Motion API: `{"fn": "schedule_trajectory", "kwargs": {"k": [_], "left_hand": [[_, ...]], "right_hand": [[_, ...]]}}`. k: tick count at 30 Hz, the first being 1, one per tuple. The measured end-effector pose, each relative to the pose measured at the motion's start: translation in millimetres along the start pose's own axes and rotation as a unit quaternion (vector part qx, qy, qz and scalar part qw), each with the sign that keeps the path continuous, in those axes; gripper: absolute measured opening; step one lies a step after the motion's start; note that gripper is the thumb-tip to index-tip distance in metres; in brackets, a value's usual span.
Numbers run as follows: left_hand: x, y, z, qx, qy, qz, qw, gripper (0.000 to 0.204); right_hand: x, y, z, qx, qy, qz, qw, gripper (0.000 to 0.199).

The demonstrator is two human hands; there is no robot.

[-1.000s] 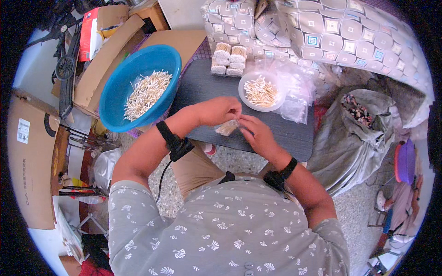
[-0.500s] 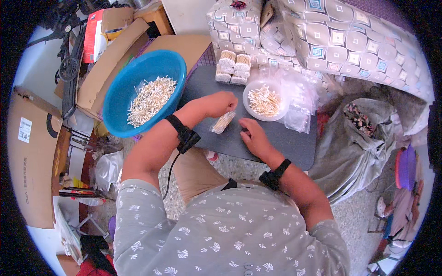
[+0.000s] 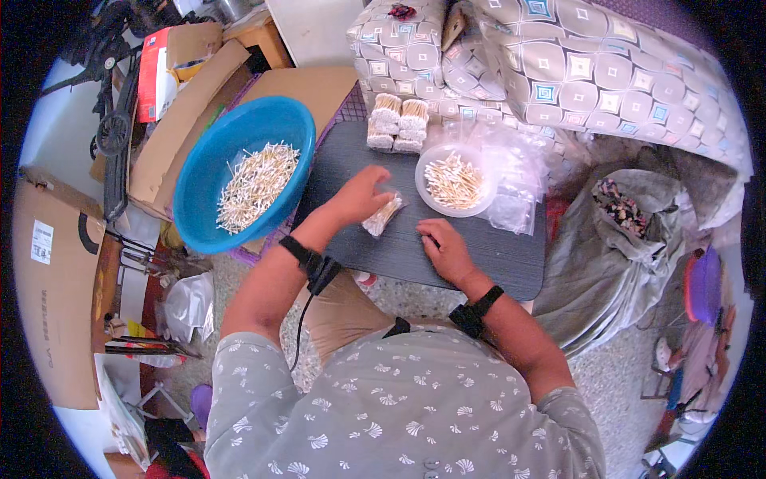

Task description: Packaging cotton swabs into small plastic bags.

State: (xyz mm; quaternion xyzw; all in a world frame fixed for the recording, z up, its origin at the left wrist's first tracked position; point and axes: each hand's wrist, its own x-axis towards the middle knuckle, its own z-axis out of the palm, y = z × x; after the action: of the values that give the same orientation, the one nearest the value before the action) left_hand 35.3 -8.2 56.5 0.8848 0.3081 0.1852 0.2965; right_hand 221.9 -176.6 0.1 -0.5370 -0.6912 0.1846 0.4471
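A small clear bag of cotton swabs [image 3: 383, 217] lies on the dark tabletop [image 3: 495, 259]. Just above it hovers my left hand [image 3: 363, 195], thumb and fingers apart and holding nothing; whether the thumb touches the bag is hard to see. To the right of the bag, my right hand [image 3: 448, 254] rests over the table with its fingers curled in, and nothing shows in them. Loose swabs fill a white bowl [image 3: 425, 191] beyond my right hand. At the back of the table, several filled swab packs [image 3: 397, 124] are stacked.
Left of the table stands a large blue basin [image 3: 189, 191] holding many loose swabs. Empty clear bags [image 3: 515, 188] lie right of the bowl. Patterned covered bundles [image 3: 590, 80] border the back, and a grey cloth sack [image 3: 606, 271] stands at the right. Cardboard boxes [image 3: 60, 279] line the left.
My left hand has opened away from the swab bag, which now lies on the table. My right hand has shifted slightly right and down. The view has moved a little.
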Motion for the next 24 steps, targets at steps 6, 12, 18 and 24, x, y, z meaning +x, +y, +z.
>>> {"fn": "schedule_trajectory", "kwargs": {"k": [6,12,18,24], "left_hand": [[-33.2,-15.1,-0.1,0.043,0.027,-0.129,0.99,0.05],[-32.1,-39.6,4.6,0.002,0.058,-0.236,0.97,0.045],[-18.1,-34.8,8.3,-0.1,0.002,-0.239,0.966,0.021],[-7.8,-31.9,11.6,-0.066,-0.041,-0.18,0.981,0.014]], "right_hand": [[1.2,-0.7,3.3,0.008,0.007,-0.005,1.0,0.018],[0.5,0.3,3.0,-0.002,0.007,-0.006,1.0,0.017],[-0.6,1.1,0.2,-0.008,0.012,-0.007,1.0,0.016],[0.9,-1.3,0.4,0.0,0.011,-0.009,1.0,0.016]]}}
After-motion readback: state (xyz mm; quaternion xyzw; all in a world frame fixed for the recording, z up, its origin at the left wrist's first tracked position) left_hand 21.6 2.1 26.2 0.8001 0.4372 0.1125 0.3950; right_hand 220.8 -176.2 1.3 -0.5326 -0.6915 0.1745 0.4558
